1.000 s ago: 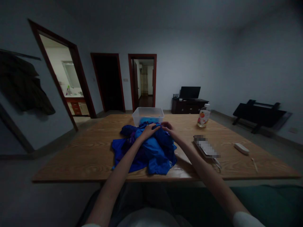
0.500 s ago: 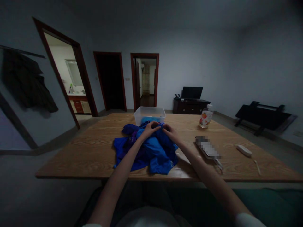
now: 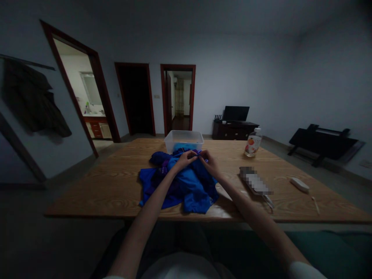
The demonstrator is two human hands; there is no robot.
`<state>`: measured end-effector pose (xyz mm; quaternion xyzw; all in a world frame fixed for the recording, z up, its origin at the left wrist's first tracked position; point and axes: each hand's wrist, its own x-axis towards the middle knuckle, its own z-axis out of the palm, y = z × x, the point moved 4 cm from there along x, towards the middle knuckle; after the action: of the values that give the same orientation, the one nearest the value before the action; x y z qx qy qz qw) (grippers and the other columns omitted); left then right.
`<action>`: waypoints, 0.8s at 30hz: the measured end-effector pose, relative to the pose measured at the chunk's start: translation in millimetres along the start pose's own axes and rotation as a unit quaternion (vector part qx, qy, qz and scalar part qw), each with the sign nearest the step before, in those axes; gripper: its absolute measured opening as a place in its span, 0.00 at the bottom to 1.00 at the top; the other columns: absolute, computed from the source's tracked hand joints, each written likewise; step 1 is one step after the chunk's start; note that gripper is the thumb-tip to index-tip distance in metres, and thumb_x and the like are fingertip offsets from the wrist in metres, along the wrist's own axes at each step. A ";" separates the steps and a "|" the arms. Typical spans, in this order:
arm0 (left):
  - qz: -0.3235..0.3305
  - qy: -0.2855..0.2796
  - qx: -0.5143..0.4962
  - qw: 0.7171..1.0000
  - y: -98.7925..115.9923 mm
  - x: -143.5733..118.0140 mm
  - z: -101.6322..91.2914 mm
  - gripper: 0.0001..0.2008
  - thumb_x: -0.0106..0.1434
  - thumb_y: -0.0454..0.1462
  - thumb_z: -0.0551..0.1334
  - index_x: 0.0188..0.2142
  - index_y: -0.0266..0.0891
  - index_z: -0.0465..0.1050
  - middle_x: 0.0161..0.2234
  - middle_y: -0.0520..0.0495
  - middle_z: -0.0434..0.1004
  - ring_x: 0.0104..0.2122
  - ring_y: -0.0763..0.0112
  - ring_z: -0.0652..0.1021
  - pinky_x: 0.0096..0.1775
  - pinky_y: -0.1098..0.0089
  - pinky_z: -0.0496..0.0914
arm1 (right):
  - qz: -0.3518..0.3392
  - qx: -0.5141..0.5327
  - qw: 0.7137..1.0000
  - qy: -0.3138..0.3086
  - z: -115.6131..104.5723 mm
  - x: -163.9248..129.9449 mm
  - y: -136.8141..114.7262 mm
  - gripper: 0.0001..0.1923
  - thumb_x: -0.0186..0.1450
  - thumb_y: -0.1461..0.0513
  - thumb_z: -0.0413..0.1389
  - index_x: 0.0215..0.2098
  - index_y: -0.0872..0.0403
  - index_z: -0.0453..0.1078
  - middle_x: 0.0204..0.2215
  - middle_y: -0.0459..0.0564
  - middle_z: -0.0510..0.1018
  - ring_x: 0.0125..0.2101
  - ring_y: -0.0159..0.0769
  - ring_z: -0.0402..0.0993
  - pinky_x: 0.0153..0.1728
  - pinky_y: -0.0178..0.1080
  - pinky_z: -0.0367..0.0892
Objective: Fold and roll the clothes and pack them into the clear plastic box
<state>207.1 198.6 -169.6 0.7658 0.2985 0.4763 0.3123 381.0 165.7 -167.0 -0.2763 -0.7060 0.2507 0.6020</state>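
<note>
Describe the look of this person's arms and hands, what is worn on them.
Both forearms are bare, with no gloves, watch or rings that the dim picture shows. The left hand and right hand are ungloved. Light, whitish short sleeves edge the frame's bottom.

The head camera is looking forward and slightly down from the near edge of the wooden table (image 3: 116,186), facing the far doorways (image 3: 178,99).
</note>
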 end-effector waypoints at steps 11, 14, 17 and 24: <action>-0.013 -0.007 -0.039 0.999 8.2 -0.5 0.6 0.22 0.63 0.53 0.65 0.43 0.35 0.78 0.42 0.42 0.80 0.43 0.63 0.78 0.48 0.68 0.71 | -0.044 -0.088 0.995 -0.006 2.1 -0.3 -2.0 0.05 0.66 0.61 0.58 0.41 0.48 0.73 0.36 0.48 0.73 0.36 0.39 0.67 0.41 0.39 0.63; -0.019 -0.012 -0.046 0.999 6.4 -0.5 0.9 0.22 0.62 0.53 0.66 0.42 0.35 0.78 0.42 0.42 0.80 0.43 0.63 0.78 0.48 0.68 0.70 | -0.048 -0.087 0.995 -0.012 1.6 -0.8 -6.7 0.05 0.66 0.62 0.57 0.41 0.49 0.73 0.36 0.48 0.73 0.38 0.40 0.67 0.42 0.39 0.64; -0.018 -0.008 -0.068 0.997 3.0 0.6 1.1 0.22 0.60 0.52 0.68 0.41 0.34 0.77 0.41 0.43 0.79 0.42 0.65 0.78 0.47 0.68 0.71 | -0.040 -0.067 0.997 -0.027 0.3 -1.5 -8.6 0.07 0.66 0.61 0.57 0.42 0.49 0.74 0.38 0.48 0.74 0.40 0.41 0.68 0.45 0.40 0.65; 0.003 -0.003 -0.076 0.997 -4.6 1.8 0.9 0.21 0.58 0.48 0.71 0.42 0.35 0.76 0.41 0.44 0.79 0.42 0.66 0.78 0.48 0.68 0.71 | -0.007 -0.034 0.998 -0.048 0.3 0.1 2.6 0.07 0.69 0.56 0.56 0.43 0.49 0.73 0.37 0.46 0.75 0.40 0.37 0.69 0.44 0.36 0.65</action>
<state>207.9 202.6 -172.5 0.7422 0.2578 0.4962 0.3694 380.9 167.6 -168.8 -0.2794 -0.7438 0.2356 0.5597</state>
